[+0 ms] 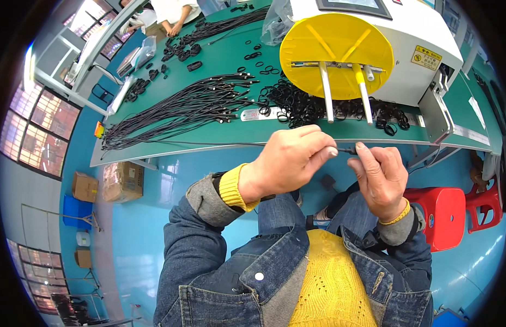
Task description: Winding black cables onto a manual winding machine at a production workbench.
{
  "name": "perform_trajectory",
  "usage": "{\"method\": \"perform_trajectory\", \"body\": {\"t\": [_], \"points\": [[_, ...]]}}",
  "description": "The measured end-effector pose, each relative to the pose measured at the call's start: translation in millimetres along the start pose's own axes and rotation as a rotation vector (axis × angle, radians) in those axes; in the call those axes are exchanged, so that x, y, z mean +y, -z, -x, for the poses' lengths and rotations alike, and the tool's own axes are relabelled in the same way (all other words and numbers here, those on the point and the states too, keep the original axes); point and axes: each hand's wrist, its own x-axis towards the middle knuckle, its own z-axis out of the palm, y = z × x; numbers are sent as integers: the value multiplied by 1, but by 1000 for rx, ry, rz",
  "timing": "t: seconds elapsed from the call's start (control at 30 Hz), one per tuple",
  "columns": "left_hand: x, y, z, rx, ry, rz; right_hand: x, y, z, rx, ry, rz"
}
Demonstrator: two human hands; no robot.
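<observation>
A thin black cable (pixel 223 143) runs along the table's near edge into my left hand (pixel 288 161), whose thumb and forefinger pinch it. Just to the right, the fingers of my right hand (pixel 380 177) are closed on the same cable, at a dark, thicker piece (pixel 346 150) that shows between the two hands. Both hands are held just off the front edge of the green table (pixel 198 133). Beyond them stands a white machine with a round yellow disc (pixel 302 54) and two rods (pixel 326 90) that point toward me.
Left on the table lies a bundle of black cables (pixel 176 111) with metal-tipped ends. Small black loops (pixel 296 103) are heaped below the disc, near a steel ruler (pixel 255 114). A red stool (pixel 443 218) stands at right, cardboard boxes (pixel 122 182) at left. Another person's hand (pixel 176 28) is far off.
</observation>
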Motion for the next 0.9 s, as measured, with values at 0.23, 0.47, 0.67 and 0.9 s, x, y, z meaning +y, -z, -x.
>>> {"method": "perform_trajectory", "body": {"t": [0.23,0.47,0.67,0.9], "points": [[4,0,-27,137,-29,-25,24,15,-16,79,4,171],[-29,-10,-45,259,302,392,59,-9,-25,263,-254,55],[-52,-19,-58,300,241,261,80,-38,-30,283,-356,31],[-66,-25,-76,279,223,208,100,-59,-31,297,-426,36]]}}
